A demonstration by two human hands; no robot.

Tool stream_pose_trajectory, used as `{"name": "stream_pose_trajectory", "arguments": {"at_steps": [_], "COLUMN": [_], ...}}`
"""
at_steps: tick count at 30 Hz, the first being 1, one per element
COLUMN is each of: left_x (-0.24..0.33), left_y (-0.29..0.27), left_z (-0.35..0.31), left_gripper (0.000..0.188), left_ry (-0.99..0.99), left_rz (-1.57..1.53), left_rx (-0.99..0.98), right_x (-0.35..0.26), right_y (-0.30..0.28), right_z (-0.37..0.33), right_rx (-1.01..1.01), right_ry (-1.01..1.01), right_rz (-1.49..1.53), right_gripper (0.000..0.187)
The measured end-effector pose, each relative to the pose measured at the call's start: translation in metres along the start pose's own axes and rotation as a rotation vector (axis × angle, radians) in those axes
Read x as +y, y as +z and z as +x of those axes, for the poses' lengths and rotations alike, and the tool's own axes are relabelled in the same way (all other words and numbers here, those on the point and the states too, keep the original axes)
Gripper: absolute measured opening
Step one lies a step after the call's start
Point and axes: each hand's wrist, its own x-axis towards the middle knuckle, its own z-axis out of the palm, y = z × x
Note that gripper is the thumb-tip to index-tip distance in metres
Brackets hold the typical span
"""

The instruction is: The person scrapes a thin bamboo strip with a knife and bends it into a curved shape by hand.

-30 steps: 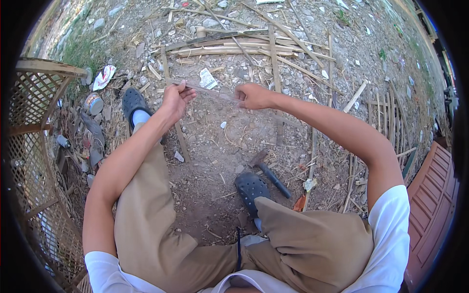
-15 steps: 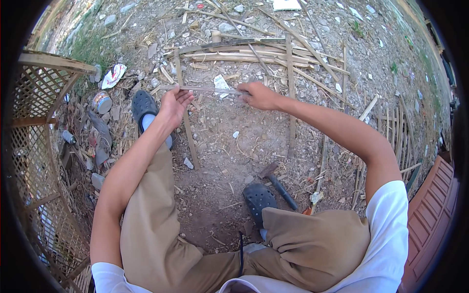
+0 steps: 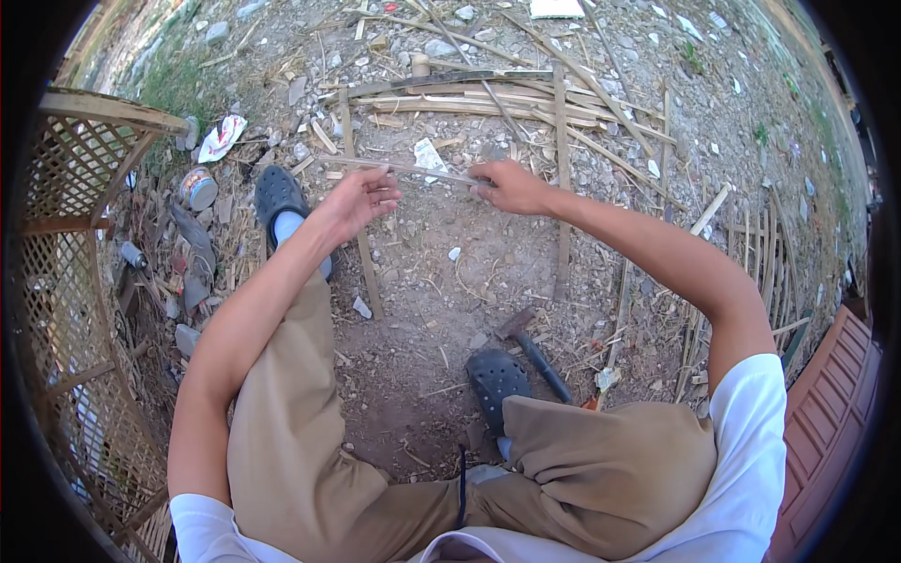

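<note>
A thin wooden strip (image 3: 427, 172) stretches crosswise in front of me, above the ground. My right hand (image 3: 514, 187) is closed round its right end. Below the strip's left part is my left hand (image 3: 358, 204), its fingers loosely spread and the upper fingertips against the wood; a firm hold does not show. Two long slats (image 3: 366, 249) (image 3: 562, 178) lie on the dirt, pointing away from me, one beside each hand. Past the strip, a pile of split wooden slats (image 3: 469, 105) lies across them. A hammer (image 3: 540, 357) rests beside my right shoe.
A wooden lattice panel (image 3: 80, 300) stands at the left, near a round tin (image 3: 198, 189) and rubble. At the right are a slatted wooden piece (image 3: 765, 249) and a reddish-brown panelled board (image 3: 831, 394). My dark clogs (image 3: 497, 385) are planted on stony ground.
My left hand has slid to the right along the strip, and its fingers have loosened. The right hand has shifted slightly right, still gripping the strip.
</note>
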Motion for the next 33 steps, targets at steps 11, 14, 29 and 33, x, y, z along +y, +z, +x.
{"name": "stream_pose_trajectory", "arguments": {"at_steps": [11, 14, 29, 33], "left_x": [-0.003, -0.004, 0.000, 0.001], "left_y": [-0.001, -0.001, 0.003, 0.008], "left_z": [0.003, 0.008, 0.007, 0.003], "left_gripper": [0.029, 0.029, 0.030, 0.031], "left_ry": [-0.081, -0.077, -0.051, -0.042], "left_rz": [0.097, 0.115, 0.104, 0.143], "left_rx": [-0.101, -0.080, 0.001, 0.001], "right_x": [-0.030, -0.025, 0.019, 0.084], "right_y": [0.028, 0.031, -0.028, -0.083], "right_z": [-0.019, -0.027, -0.028, -0.034], "right_rx": [-0.198, -0.212, 0.231, 0.518], "right_ry": [0.139, 0.146, 0.037, 0.088], "right_rz": [0.443, 0.484, -0.189, -0.573], "right_gripper": [0.024, 0.025, 0.022, 0.027]}}
